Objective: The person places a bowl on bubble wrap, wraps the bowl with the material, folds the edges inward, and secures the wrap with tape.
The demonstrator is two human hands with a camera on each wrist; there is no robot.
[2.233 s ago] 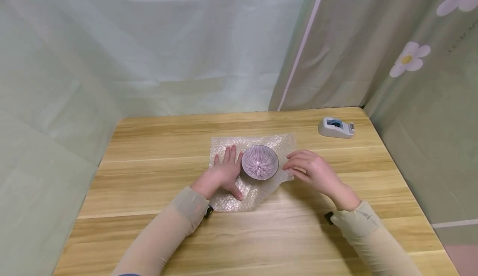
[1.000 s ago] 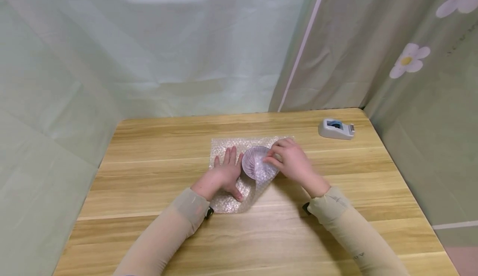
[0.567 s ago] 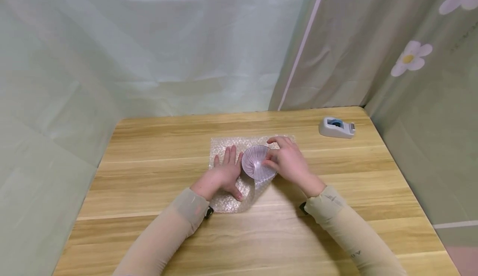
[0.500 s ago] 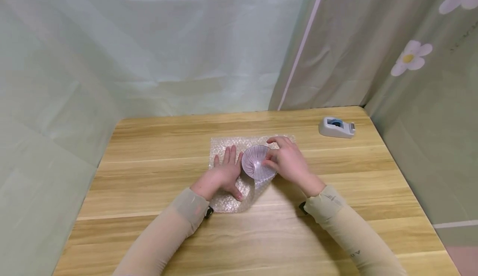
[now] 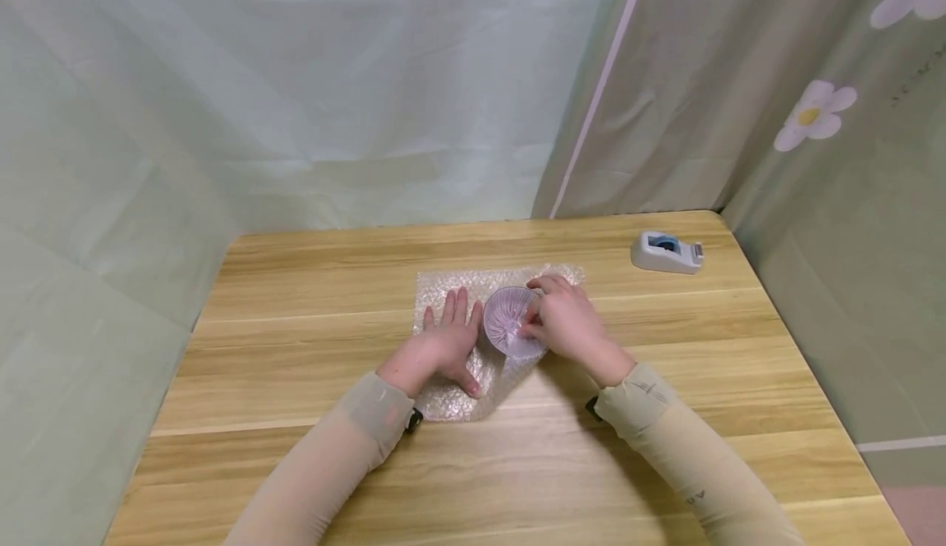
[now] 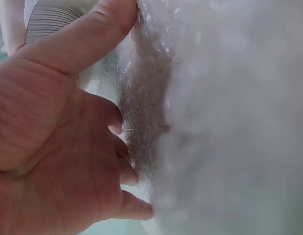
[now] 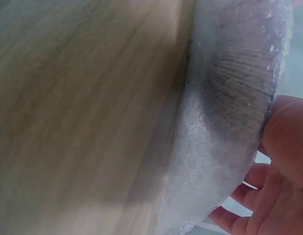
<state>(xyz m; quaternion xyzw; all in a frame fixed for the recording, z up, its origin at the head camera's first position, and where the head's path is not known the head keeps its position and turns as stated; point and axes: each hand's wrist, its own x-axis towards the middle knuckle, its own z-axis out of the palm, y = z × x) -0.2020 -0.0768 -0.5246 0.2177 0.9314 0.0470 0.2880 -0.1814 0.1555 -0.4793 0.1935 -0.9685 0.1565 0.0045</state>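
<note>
A small bowl (image 5: 506, 316) with thin purple stripes stands upright on a sheet of bubble wrap (image 5: 447, 402). My left hand (image 5: 446, 344) lies spread on the wrap, left of the bowl, its index fingertip close to the rim. My right hand (image 5: 575, 326) holds the folded-over right part of the wrap with bent fingers and thumb, tucking it inside the bowl. In the right wrist view, wrap (image 7: 195, 166) covers the bowl's outer wall, and stripes show through it. The left wrist view has the bowl (image 6: 51, 22) partly hidden behind my thumb.
A light grey tape dispenser (image 5: 667, 252) with a blue roll sits at the back right of the wooden table (image 5: 310, 283). Pale curtains (image 5: 384, 103) hang behind the table and at both sides.
My right hand has moved left from the wrap's right edge, folding that part over the bowl and into it. The bowl has shifted slightly right. My left hand has stayed in place.
</note>
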